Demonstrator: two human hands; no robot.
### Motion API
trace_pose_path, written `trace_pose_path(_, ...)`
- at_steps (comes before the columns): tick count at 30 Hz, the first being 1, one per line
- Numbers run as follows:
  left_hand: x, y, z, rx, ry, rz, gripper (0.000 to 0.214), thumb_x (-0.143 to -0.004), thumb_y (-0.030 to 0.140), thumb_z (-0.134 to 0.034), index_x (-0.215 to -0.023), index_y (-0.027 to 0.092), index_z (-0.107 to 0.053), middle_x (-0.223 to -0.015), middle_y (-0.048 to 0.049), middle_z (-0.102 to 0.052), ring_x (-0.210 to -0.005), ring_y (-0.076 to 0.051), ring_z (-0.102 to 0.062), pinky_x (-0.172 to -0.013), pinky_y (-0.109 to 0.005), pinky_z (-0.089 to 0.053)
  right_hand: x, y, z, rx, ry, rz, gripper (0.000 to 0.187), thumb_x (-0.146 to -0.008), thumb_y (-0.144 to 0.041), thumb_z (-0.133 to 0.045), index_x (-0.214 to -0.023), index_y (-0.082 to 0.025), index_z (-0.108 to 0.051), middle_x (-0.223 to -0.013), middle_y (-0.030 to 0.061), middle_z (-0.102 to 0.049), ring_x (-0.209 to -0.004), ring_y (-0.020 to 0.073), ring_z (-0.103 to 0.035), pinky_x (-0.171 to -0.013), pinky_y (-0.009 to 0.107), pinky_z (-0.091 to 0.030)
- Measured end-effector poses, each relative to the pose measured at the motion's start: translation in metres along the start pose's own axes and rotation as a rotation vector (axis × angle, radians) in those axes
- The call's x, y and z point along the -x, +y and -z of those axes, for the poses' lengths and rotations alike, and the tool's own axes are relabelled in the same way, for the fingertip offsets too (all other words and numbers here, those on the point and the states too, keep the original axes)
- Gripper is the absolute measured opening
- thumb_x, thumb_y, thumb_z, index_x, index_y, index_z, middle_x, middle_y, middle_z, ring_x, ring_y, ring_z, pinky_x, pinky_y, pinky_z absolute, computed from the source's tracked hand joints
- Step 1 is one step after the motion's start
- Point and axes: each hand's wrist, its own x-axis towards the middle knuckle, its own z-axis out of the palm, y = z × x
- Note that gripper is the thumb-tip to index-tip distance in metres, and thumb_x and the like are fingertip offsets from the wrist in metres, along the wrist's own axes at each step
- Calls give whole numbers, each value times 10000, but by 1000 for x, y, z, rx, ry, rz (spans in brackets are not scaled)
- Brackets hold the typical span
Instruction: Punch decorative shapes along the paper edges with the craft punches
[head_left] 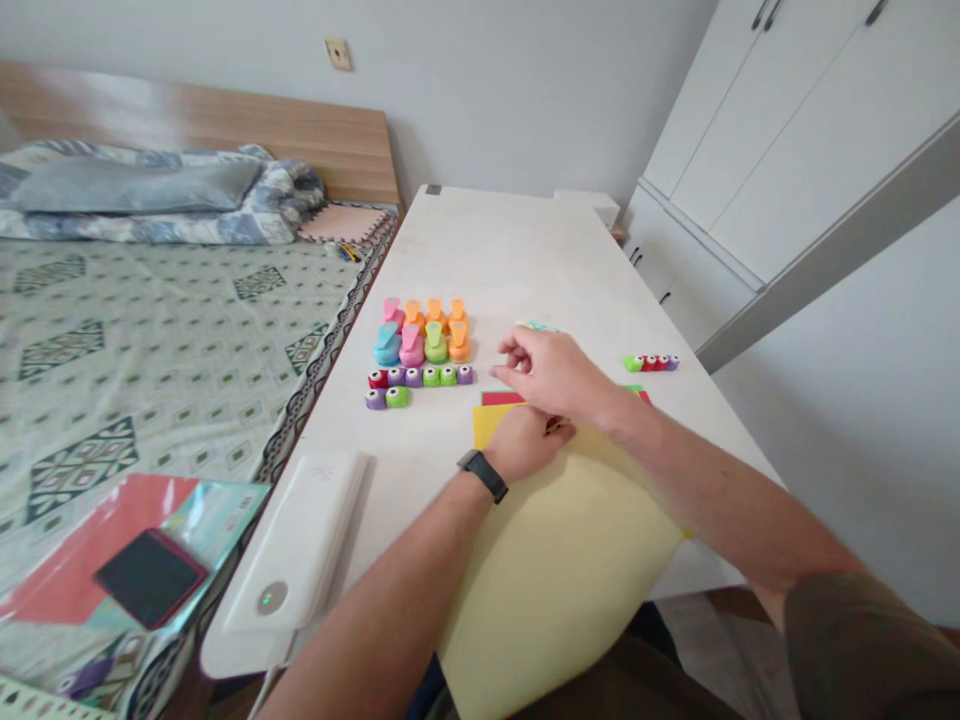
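A large pale yellow sheet of paper (pixel 570 560) slopes from the table toward my body, with brighter yellow, red and green sheets under its far edge. My left hand (pixel 525 440), below a dark wristband (pixel 484 475), rests at the sheet's far edge. Its fingers are closed near a small brownish spot, and whatever they hold is hidden. Just beyond it, my right hand (pixel 551 370) hovers over the table with loosely curled fingers. A gap shows between thumb and fingers, with nothing visible in it. Small teal pieces (pixel 538 326) peek out behind the right hand.
Coloured craft punches (pixel 411 345) stand left of my hands, with rows of small punches (pixel 420 376) before them. More small punches (pixel 652 363) sit at right. A white device (pixel 292 550) lies at the table's left edge. On the bed are a phone (pixel 150 577) and paper packs.
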Motion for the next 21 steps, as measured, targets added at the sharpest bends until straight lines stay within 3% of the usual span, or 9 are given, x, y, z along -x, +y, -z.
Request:
trace_pose_path(3,0,-3,1,-73,-32,-44,307,-947,391,-565,-733,175,-609,-661,3,-585,-612,-135,-497,-589,-286,-333,11,53,30,48,83,-116,265,-925,-374,-643,-1120,-195,-659,-995,73,-757,-863,178,-694,-783,286,-506)
trace_pose_path(6,1,-3,3,-62,-38,-31,305,-938,410,-543,-743,186,-607,-667,13,-586,-612,-135,-493,-575,-283,-291,22,119,57,223,132,-264,304,-894,-335,-676,-1151,-174,-679,-1015,97,-760,-863,193,-701,-800,311,-519)
trace_pose_path(10,1,-2,4,-49,-41,-16,301,-927,423,-544,-748,190,-608,-672,14,-582,-622,-137,-491,-575,-278,-291,41,186,81,456,17,-377,353,-882,-316,-679,-1188,-144,-714,-1104,151,-748,-934,232,-698,-844,349,-504)
trace_pose_path(15,0,-1,5,-36,-42,-25,325,-927,425,-536,-707,188,-563,-659,25,-542,-613,-125,-454,-571,-271,-284,58,216,80,647,-154,-279,304,-861,-312,-682,-1111,-163,-768,-1120,156,-751,-1099,272,-658,-976,391,-431)
trace_pose_path(21,-1,-3,5,-12,-51,-1,351,-927,454,-526,-699,188,-543,-650,27,-503,-618,-124,-425,-554,-268,-261,60,213,70,647,-120,-273,199,-882,-258,-631,-1001,-178,-769,-1034,133,-767,-1090,261,-650,-997,402,-386)
